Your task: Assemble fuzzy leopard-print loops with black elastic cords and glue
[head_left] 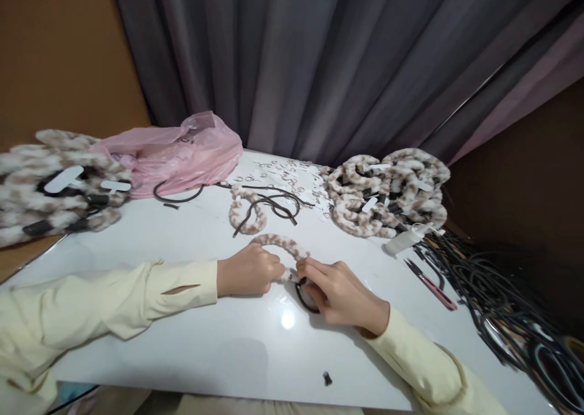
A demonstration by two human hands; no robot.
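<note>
My left hand [253, 269] is closed around one end of a fluffy white-and-brown plush tube [280, 241], which arches up and over toward my right hand. With thumb and fingers pinched, my right hand [335, 290] grips a black cord [306, 302] right by the tube's open end. The cord loops below those fingers; how far it reaches inside the tube is hidden. Just beyond my hands lies a second plush tube [236, 211], bent into a loop, with loose black cords [274, 203] crossing over it.
Plush loops with white tags are heaped at left [27, 184] and right [387, 190]. A pink plastic bag [182, 153] and small metal rings [292, 181] lie at the back. On the right are a white bottle [404, 240], pink-handled tool [435, 288] and tangled black cords [493, 287].
</note>
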